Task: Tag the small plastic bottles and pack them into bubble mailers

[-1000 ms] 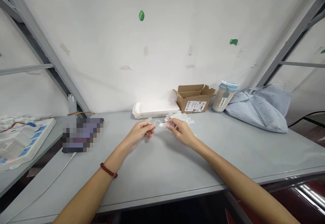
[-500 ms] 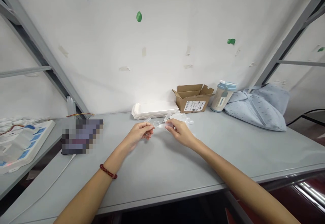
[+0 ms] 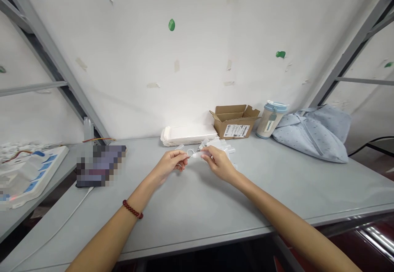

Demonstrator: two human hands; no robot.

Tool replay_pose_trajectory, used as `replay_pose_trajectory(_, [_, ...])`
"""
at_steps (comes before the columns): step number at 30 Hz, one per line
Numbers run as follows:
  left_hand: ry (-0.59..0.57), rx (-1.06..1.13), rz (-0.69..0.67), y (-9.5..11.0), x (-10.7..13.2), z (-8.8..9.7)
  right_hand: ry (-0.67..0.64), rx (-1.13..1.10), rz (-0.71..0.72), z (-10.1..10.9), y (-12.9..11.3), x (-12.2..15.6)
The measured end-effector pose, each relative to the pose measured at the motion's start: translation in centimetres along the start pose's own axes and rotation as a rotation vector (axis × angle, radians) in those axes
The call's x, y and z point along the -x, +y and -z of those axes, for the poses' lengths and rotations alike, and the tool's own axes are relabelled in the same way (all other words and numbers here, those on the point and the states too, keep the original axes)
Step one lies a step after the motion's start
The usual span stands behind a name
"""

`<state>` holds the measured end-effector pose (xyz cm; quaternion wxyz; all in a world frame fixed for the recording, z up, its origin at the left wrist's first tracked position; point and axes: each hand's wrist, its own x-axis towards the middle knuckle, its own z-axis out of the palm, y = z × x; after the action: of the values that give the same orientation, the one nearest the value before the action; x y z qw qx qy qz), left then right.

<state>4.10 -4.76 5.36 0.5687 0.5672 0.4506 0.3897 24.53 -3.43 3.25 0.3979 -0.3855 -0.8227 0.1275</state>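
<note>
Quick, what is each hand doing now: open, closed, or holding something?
Left hand: closed, pinching one end of the small white plastic piece.
Right hand: closed, pinching the other end of the same piece.

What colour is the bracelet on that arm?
The bracelet is made of dark red beads. It shows best in the head view.
</note>
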Motion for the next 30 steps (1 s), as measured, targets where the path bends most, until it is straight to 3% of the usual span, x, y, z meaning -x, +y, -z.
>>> replay_pose_trajectory(30, [0.045, -0.009, -0.044, 0.07, 0.1, -0.32, -0.013, -0.006, 0.062, 0.65, 0.09, -0.24])
